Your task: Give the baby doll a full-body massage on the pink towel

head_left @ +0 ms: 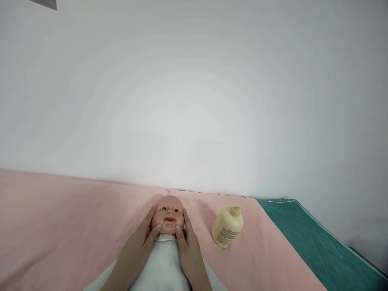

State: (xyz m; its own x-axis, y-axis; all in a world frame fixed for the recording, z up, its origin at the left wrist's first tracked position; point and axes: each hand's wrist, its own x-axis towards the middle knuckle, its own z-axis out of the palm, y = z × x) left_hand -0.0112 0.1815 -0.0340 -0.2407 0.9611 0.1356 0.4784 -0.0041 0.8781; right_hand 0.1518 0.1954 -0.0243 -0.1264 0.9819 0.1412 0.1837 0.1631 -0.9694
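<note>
One doll (166,251) lies face-up on one pink sheet (75,226). Left hand (143,235) and right hand (188,241) cup its head (169,213). One bottle (228,225) stands right; label (226,237) print illegible.

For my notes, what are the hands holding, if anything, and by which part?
The doll's head, cupped at both sides of the face between left hand and right hand.

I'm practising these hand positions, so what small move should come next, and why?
Perhaps a light outward slide of both thumbs over the cheeks. The left hand and right hand cup the sides of the doll's head, thumbs low beside the chin, so they seem well placed; the pump bottle is apart from both.
</note>
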